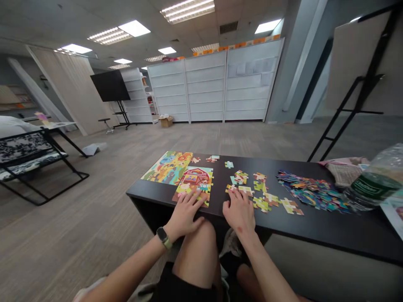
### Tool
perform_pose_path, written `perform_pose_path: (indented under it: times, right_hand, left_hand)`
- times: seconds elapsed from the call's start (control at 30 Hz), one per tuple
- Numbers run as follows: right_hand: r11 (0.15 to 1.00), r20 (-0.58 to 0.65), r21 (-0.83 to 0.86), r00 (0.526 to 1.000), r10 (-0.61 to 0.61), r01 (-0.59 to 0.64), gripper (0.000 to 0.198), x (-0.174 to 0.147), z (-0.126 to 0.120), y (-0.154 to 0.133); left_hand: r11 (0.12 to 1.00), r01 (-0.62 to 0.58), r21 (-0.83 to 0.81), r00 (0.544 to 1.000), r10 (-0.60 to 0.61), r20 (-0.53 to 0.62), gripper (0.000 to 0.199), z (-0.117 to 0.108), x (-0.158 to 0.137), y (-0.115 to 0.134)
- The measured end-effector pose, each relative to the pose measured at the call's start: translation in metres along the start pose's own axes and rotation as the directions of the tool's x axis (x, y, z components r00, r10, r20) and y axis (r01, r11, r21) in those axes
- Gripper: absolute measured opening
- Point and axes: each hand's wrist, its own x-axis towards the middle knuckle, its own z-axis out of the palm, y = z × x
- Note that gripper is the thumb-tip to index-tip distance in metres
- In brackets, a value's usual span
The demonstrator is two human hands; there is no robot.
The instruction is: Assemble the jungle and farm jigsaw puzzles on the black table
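Observation:
My left hand [186, 212] lies with fingers spread on the lower edge of a partly joined jigsaw puzzle [197, 178] that shows a red barn. Its wrist wears a watch with a light green band [164, 237]. My right hand [241, 209] rests at the near side of the loose puzzle pieces [260, 184], its fingertips touching a few of them. Those fingers look apart and slightly bent, and none of the pieces appears lifted. Left of the barn puzzle, partly under it, lies a colourful animal picture [168, 167]. More loose pieces [229, 164] sit farther back.
A pile of dark blue and purple puzzle pieces [315, 191] spreads across the right of the black table [217, 201]. Beyond it stands a plastic bottle with a green label [374, 182] beside a cloth item [343, 173]. An easel [355, 96] stands at the right.

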Motion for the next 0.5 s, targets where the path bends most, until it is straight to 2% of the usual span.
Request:
perform_pose_path:
  times: [0.2,0.3,0.5]
  right_hand:
    - [0.999,-0.051,-0.015,0.997,0.052,-0.053,0.046,0.000,0.000,-0.005]
    - [0.998,-0.070,-0.008,0.996,0.057,-0.057,0.045,0.000,-0.001,-0.006]
    - [0.997,-0.076,0.035,0.995,0.070,-0.067,0.043,-0.002,-0.001,-0.005]
  left_hand:
    - [0.996,-0.085,-0.010,0.988,0.083,-0.126,0.054,-0.009,-0.003,-0.031]
    - [0.990,-0.139,0.003,0.980,0.138,-0.145,0.044,-0.009,-0.001,-0.046]
    - [0.986,-0.160,0.045,0.973,0.165,-0.162,0.035,-0.006,0.003,-0.055]
